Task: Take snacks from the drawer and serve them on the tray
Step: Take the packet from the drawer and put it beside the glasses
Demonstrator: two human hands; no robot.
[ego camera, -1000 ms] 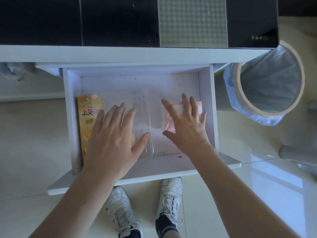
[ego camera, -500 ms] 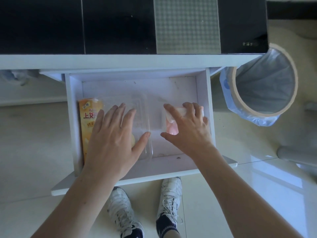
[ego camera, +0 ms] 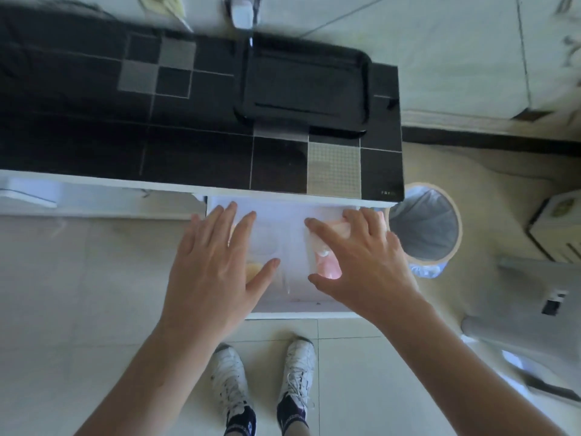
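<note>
Lifting a pink snack packet [ego camera: 330,262] from the drawer [ego camera: 292,305], the right hand [ego camera: 361,262] now grasps it; left hand [ego camera: 213,265] stays spread flat, and the black tray [ego camera: 305,83] has come into sight.

Bare forearms, no sleeves in view. White lace-up sneakers [ego camera: 263,377] with speckled marks, white laces. Dark socks [ego camera: 240,420], small pale logo on each.

Left hand [ego camera: 217,265] flat, right hand [ego camera: 358,262] curled.

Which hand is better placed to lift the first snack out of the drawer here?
Right. The right hand already curls round the pink snack packet in the drawer, nearer the black tray. The left hand is spread flat, gripping nothing.
</note>
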